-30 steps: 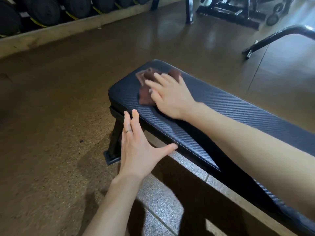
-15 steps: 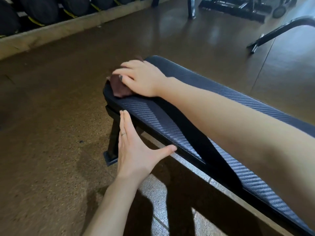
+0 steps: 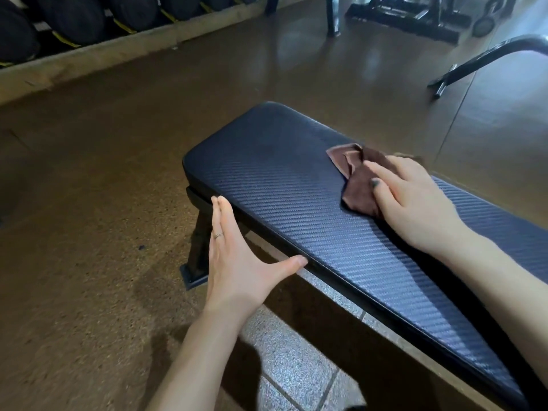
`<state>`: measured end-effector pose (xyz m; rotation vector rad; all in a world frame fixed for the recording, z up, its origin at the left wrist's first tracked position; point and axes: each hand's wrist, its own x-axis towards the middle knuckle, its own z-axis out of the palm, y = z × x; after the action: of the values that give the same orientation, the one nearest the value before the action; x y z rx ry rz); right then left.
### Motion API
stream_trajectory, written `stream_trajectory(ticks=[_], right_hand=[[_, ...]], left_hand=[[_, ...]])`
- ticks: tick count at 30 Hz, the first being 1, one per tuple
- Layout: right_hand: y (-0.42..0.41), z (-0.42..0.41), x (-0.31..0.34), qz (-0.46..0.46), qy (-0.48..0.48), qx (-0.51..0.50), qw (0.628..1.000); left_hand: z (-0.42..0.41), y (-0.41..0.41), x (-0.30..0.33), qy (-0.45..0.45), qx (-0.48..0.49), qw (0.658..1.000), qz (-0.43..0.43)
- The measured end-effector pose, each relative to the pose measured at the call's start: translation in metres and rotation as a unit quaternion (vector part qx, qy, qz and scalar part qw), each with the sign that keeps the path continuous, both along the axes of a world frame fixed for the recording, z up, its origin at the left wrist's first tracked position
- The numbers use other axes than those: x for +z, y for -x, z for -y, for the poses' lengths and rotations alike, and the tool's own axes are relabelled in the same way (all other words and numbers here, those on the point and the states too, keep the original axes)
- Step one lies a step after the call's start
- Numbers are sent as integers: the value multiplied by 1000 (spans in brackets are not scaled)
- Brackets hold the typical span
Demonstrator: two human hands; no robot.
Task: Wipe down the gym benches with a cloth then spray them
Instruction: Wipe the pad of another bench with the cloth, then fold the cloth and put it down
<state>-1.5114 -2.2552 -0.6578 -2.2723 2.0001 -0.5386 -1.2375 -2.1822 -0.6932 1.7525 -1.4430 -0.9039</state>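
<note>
right hand (image 3: 415,200): flat, fingers spread, pressing brown cloth (image 3: 357,185) onto bench pad (image 3: 267,164) | left hand (image 3: 234,262): open, holding nothing, braced against pad edge

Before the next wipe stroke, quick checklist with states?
1. Cloth lies on the bench pad: ok.
2. Right hand presses flat on the cloth: ok.
3. Left hand rests open against the pad's near edge: ok.
4. Pad surface toward the end free of objects: ok.
5. Spray bottle within reach: cannot tell, none in view.
6. Pad already clean: cannot tell.
</note>
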Motion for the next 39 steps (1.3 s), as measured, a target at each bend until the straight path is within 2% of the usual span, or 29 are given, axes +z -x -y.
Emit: stream_trajectory(ticks=[4,9,13,15,17,19,21,24,26,28,31,34,36,39], right_hand=[[-12,-12,5,-38,-5,-15,999],[-95,71,6,-83,12,8,996],[-171,78,8,-67,12,107,992],[-183,56,8,-34,15,167,985],[-178,36,8,-8,2,197,980],[-173,18,9,11,-26,200,979],[-173,0,15,32,-59,191,979],[-176,-24,43,113,-155,175,966],[-179,-40,75,193,-252,144,937],[-183,-56,114,282,-335,99,894],[-194,-78,186,405,-385,56,827],[-212,-92,276,443,-410,21,797],[-223,-101,336,442,-470,5,764],[-236,-109,415,474,-593,-3,651]], left_hand=[[1,-1,0,-5,-1,1000,0],[1,-1,1,-3,-11,1000,7],[-2,-8,4,1,-24,1000,19],[-3,-17,12,-6,0,998,-67],[-3,-28,24,-23,52,963,-263],[-4,-32,40,-64,95,886,-450],[-5,-31,58,-117,125,828,-533],[-11,-28,92,-192,168,785,-564],[-20,-31,120,-229,196,791,-532],[-34,-41,157,-254,227,803,-488],[-60,-59,234,-265,251,818,-445],[-89,-83,324,-264,259,829,-420],[-108,-100,385,-259,265,832,-412],[-135,-125,472,-248,282,839,-394]])
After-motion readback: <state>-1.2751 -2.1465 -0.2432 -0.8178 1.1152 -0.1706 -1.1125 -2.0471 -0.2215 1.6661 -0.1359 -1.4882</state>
